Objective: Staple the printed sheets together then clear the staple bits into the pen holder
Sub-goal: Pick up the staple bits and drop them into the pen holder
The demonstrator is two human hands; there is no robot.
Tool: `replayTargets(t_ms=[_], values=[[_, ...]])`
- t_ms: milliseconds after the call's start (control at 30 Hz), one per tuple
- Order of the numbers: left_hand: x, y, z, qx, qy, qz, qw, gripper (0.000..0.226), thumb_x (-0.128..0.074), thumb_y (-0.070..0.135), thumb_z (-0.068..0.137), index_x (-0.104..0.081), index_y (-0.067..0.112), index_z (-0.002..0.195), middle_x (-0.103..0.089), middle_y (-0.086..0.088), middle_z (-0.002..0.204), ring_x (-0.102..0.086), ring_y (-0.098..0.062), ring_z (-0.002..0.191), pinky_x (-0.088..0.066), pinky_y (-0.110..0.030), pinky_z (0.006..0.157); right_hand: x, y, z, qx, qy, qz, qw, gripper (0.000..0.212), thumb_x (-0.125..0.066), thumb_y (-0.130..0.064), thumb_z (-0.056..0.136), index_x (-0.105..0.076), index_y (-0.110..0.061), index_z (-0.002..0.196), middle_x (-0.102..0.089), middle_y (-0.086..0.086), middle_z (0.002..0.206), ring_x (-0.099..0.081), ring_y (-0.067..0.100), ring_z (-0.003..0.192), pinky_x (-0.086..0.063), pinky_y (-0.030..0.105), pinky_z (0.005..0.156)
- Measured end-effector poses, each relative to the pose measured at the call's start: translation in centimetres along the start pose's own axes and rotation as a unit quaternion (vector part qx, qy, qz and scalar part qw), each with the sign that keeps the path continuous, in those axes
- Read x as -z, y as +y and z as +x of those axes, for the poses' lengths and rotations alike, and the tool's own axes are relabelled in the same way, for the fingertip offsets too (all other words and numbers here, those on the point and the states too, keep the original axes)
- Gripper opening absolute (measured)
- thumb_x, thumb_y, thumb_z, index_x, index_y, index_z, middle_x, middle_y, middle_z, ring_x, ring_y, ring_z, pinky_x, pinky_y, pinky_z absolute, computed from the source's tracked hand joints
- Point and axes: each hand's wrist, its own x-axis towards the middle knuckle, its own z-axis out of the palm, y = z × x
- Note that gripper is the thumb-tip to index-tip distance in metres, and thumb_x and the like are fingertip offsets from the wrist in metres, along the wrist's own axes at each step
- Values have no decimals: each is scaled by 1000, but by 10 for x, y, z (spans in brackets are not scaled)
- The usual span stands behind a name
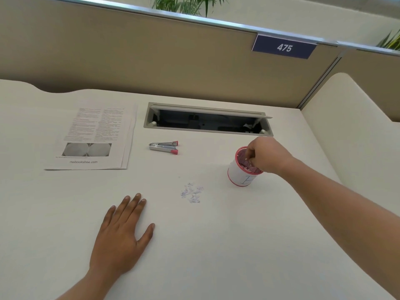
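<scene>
Clearing staple bits point(192, 192) into the pen holder point(238, 174)
Right hand point(265, 155) is hovering over the pen holder's mouth, its grip bunched narrow; whether it is holding bits, I cannot tell. A heap is lying near the pen holder's left; the left hand point(121, 239) is resting flat on the worktop point(216, 245), grip wide. The next move is probably calling for a fine pinch from that heap.

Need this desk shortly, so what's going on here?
A person is clearing staple bits. The right hand hangs over the mouth of the pen holder, fingers bunched; whether they hold any bits is unclear. A small scatter lies on the desk. The left hand rests flat nearby. The stapler and printed sheets lie untouched further back.
</scene>
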Motion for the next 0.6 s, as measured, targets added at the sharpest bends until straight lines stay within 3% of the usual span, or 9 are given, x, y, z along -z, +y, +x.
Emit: replayTargets(t_ms=[300, 500, 600], values=[[1, 0, -1, -1, 3, 1, 1000, 75, -15, 68, 94, -37, 27, 153, -30, 12, 162, -22, -9, 151, -10, -35, 124, 3, 3, 1, 24, -18, -9, 1000, 33, -56, -3, 87, -73, -17, 111, -69, 10, 115, -64, 30, 101, -57, 37, 84], [0, 0, -1, -3, 7, 4, 1000, 72, -24, 65, 94, -37, 27, 153, -30, 12, 162, -22, -9, 151, -12, -37, 124, 5, 6, 0, 18, -22, 55, 998, 31, -60, 8, 76, -71, -20, 81, -73, 6, 93, -67, 25, 87, -60, 39, 76], [-1, 0, -1, -2, 9, 6, 1000, 70, -31, 62, 93, -37, 27, 153, -29, 13, 162, -22, -9, 151, -12, -37, 124, 6, 5, -1, 28, -6, 53, 998, 28, -62, 5, 75, -74, -21, 79, -72, 4, 93, -66, 25, 86, -61, 38, 74]])
